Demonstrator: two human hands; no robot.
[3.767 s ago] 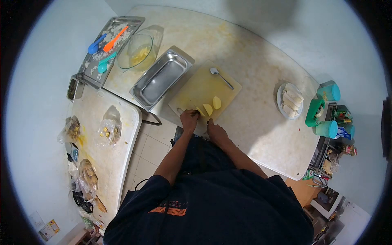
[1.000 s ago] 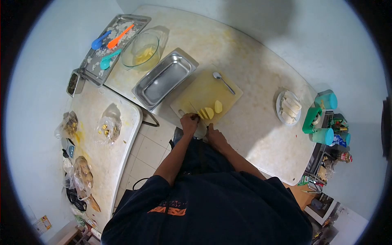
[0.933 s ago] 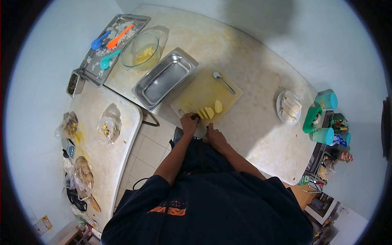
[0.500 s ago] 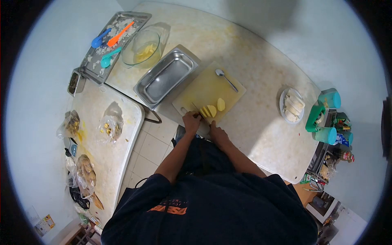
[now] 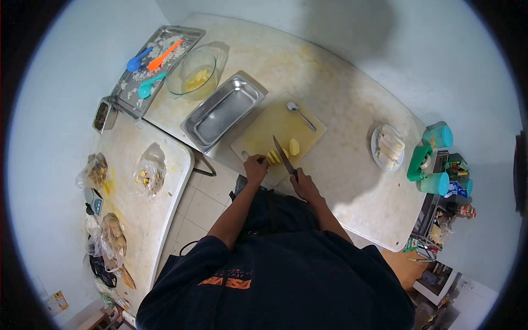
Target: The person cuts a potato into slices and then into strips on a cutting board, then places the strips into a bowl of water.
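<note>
On the yellowish cutting board lie several pale yellow potato slices, standing close together at the near edge. My left hand is at their left end, its fingers bent and pressed against them. In my right hand is a knife, its handle wrapped by the fingers. The blade points away from me and lies along the right side of the slices. A separate potato piece rests just right of the blade. Farther up the board is a metal spoon.
Left of the board stands a deep steel pan. Beyond it are a glass bowl with yellow pieces in liquid and a metal tray with plastic spoons. A plate of white pieces sits right. Plastic bags lie on the left table.
My right hand and the knife have moved right and slightly forward, and the blade now shows in full. My left hand stays by the slices. The whole view has shifted slightly.
</note>
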